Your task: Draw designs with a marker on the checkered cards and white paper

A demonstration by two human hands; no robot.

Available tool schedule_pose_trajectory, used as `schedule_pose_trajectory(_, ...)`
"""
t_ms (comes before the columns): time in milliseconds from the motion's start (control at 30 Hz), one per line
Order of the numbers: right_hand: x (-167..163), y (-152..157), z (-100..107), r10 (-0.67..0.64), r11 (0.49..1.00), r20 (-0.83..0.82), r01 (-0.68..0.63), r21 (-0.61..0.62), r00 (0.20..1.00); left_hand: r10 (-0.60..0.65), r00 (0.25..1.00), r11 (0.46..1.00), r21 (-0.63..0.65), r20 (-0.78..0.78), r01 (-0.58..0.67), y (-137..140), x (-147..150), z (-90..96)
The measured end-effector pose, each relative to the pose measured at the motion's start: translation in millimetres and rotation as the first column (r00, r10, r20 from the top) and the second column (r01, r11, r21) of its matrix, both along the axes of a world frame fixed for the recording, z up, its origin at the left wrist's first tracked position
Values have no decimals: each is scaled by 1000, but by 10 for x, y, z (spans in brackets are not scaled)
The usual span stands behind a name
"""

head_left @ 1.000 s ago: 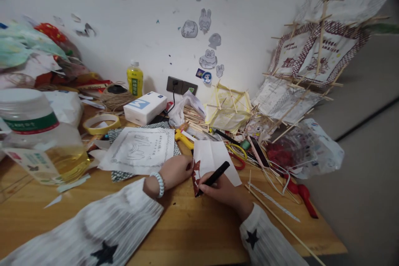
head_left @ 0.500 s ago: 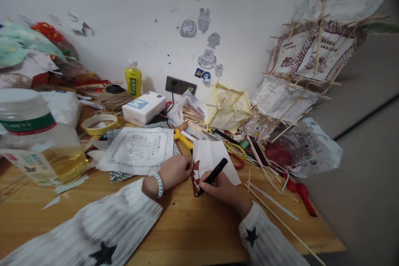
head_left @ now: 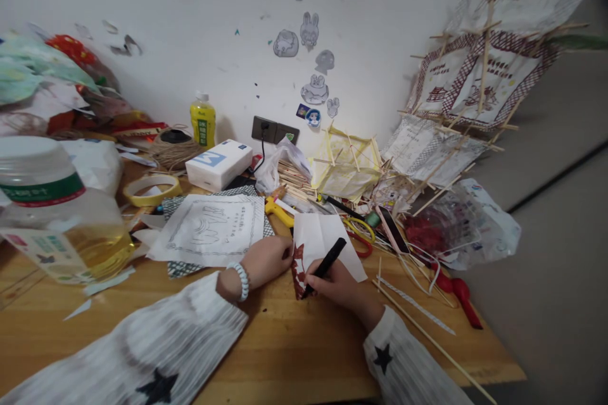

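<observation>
A black marker pen (head_left: 329, 259) is pinched in my right hand (head_left: 338, 285), its tip down at the lower left part of a white sheet of paper (head_left: 327, 234). Dark red-brown marks (head_left: 299, 269) cover the paper's left edge. My left hand (head_left: 266, 261) is closed, with its curled fingers at that same left edge, steadying the paper; the fingertips are partly hidden. Left of the paper lies another white sheet with a line drawing (head_left: 209, 228), on top of a dark patterned piece (head_left: 183, 267).
Behind the paper are yellow-handled scissors (head_left: 280, 211), a phone (head_left: 392, 229) and a yellow paper-and-stick frame (head_left: 349, 171). A large jar (head_left: 61, 215) and tape roll (head_left: 152, 190) stand left. At right are a thin stick (head_left: 427, 335) and a tall lantern-like structure (head_left: 489, 76).
My right hand and the marker have shifted very slightly at the paper's lower left. My left hand keeps its place.
</observation>
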State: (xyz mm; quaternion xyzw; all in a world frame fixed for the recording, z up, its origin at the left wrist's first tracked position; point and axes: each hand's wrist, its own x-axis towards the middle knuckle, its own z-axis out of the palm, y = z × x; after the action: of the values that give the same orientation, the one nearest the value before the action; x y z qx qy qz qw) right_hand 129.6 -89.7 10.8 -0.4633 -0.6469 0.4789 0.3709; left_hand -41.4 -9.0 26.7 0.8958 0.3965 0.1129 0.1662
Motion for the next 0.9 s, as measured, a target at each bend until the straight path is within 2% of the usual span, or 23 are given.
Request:
schedule_pose_trajectory(667,-11,-5,19,-11,999,-8,11,31,1000,1,1000,1000,-3,-8,-1,4,-2,-14)
schedule_pose_trajectory(900,-22,-20,73,-52,994,107,40,106,993,-2,1000,1000,2,-11,2,1,-2,-8)
